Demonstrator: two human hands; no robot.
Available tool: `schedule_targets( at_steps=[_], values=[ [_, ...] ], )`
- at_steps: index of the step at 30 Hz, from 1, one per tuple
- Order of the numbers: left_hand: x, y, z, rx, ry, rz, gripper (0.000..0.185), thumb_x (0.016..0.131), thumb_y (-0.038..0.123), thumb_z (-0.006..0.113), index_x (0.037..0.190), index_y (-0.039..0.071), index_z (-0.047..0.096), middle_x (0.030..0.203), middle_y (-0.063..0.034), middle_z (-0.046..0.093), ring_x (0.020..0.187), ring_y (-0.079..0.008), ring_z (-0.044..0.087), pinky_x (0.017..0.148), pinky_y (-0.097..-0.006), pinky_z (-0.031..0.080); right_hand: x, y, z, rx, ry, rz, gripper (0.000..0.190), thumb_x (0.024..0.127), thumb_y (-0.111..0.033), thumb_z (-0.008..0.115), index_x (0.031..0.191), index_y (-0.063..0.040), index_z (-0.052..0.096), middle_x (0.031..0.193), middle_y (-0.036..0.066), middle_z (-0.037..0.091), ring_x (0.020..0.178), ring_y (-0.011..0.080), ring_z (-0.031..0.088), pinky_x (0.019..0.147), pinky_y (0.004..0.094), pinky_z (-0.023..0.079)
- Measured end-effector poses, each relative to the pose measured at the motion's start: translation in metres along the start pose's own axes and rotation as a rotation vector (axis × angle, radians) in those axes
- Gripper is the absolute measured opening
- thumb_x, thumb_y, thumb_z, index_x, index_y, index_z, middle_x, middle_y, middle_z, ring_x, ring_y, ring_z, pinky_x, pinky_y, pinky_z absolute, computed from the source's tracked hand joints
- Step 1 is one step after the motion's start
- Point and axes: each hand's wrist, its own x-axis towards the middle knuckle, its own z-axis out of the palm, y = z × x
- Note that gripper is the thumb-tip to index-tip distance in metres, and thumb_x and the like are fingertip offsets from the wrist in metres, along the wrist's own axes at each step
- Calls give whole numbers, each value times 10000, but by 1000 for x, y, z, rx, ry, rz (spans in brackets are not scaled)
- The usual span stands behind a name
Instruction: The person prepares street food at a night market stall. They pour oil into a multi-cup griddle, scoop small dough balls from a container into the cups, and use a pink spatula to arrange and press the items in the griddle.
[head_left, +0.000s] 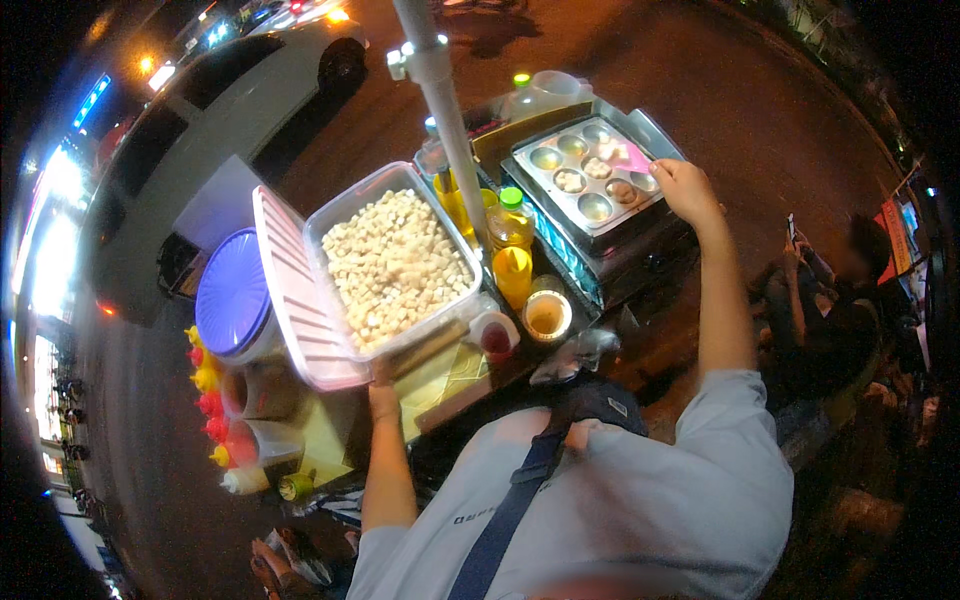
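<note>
My right hand (679, 187) grips a pink plastic scoop (636, 159), which reaches over a metal pan with round molds (562, 176) on a stove. Pale pieces of food (598, 167) sit in several of its molds, and a browner portion (621, 191) lies in one nearer me. At the near edge of an open plastic container (469, 279) is my left hand (384, 397), its fingers hidden under the container and its pink-white lid (289, 300). Small pale cubes (394, 262) fill the container.
A grey pole (454, 127) rises between container and pan. Beside it stand a green-capped bottle (511, 225), a yellow cup (513, 276) and an open jar (547, 315). A blue-lidded tub (234, 292) and squeeze bottles (214, 405) are at left. People (817, 300) are at right; a car (217, 127) is beyond.
</note>
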Motion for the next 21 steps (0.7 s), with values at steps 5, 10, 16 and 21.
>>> schedule_targets(
  at_steps=[5,10,16,21],
  values=[
    [-6,17,4,-1,-15,-55,785,1020,631,497,1342,-74,621,1216,-90,674,1044,-177,558,988,-318,434,36,55,28,-369,30,30,363,1013,-339,524,991,-43,733,1008,215,728,944,417,704,827,536,540],
    [5,2,-8,63,-14,-123,714,1036,566,525,1365,-62,612,1285,-96,667,1116,-185,579,1017,-329,434,49,70,42,-491,64,-63,276,1008,-291,559,1042,-66,716,988,224,704,938,431,687,808,541,543],
    [8,-1,-14,194,-17,-212,821,1021,668,464,1366,-62,614,1262,-54,660,1064,-169,565,978,-310,435,46,65,35,-538,192,-107,247,978,-242,574,1031,-48,719,964,211,714,911,408,709,796,535,569],
    [3,-14,-5,-46,-10,20,852,1014,693,449,1365,-65,613,1277,-54,659,1011,-164,549,942,-309,439,38,59,28,-446,227,-162,222,959,-231,618,1071,-66,715,936,194,698,909,394,688,784,521,554]
  ],
)
